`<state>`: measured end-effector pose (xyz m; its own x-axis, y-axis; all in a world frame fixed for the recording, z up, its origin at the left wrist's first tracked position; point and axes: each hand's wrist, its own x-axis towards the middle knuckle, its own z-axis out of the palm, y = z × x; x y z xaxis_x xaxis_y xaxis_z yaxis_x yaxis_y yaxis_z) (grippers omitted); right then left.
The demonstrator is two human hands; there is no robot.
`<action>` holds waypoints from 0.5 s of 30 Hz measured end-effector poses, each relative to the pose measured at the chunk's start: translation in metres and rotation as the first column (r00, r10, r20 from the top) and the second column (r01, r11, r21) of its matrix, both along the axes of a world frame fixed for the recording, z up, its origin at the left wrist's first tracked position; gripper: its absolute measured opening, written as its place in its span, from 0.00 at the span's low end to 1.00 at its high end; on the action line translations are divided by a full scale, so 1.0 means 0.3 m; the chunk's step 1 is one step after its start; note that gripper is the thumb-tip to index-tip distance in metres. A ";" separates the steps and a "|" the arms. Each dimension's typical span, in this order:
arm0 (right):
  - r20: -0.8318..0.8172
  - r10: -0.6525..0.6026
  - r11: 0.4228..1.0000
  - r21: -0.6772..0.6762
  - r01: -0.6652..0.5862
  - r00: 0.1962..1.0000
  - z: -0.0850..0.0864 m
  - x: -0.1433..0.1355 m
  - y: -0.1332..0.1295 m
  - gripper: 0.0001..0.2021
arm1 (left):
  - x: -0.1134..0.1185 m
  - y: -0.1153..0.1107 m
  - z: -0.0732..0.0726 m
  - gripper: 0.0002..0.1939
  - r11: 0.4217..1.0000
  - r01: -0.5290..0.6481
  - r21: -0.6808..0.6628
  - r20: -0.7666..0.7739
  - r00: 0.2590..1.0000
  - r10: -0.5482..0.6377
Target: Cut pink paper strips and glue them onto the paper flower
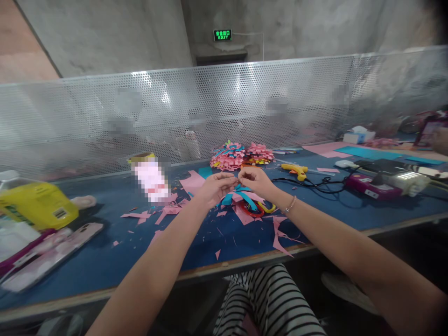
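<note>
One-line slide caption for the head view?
Left hand and right hand close together above cut paper on a blue table, fringed paper bundles behind.

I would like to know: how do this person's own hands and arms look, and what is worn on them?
The left hand and right hand wear no gloves, and no sleeves cover the forearms. A thin, pinkish bracelet circles the right wrist; none shows on the left.

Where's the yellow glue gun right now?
In the head view, the yellow glue gun lies on the blue tabletop, right of centre, between the right hand and the purple device.
</note>
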<state>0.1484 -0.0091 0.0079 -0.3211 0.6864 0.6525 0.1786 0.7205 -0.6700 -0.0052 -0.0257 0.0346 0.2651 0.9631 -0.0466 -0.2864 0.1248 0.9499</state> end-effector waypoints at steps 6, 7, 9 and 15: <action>-0.060 0.078 0.993 -0.080 -0.083 0.995 0.004 -0.001 -0.004 0.03 | -0.007 0.014 -0.013 0.08 1.000 0.025 -0.009 0.031 0.999 -0.025; -0.067 0.084 0.992 -0.084 -0.090 0.994 0.005 -0.001 -0.005 0.03 | -0.008 0.016 -0.015 0.07 1.000 0.030 -0.007 0.033 0.999 -0.029; -0.069 0.093 0.992 -0.084 -0.099 0.993 0.006 -0.001 -0.006 0.03 | -0.009 0.016 -0.015 0.07 0.999 0.034 -0.004 0.032 0.999 -0.034; -0.051 0.101 0.994 -0.025 -0.103 0.994 0.004 0.005 -0.005 0.03 | -0.002 0.002 -0.005 0.07 1.000 0.012 0.016 0.037 0.999 -0.013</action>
<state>0.1499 -0.0106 0.0090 -0.3583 0.6695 0.6507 0.0712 0.7145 -0.6960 -0.0057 -0.0250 0.0332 0.2785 0.9602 -0.0217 -0.3201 0.1141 0.9405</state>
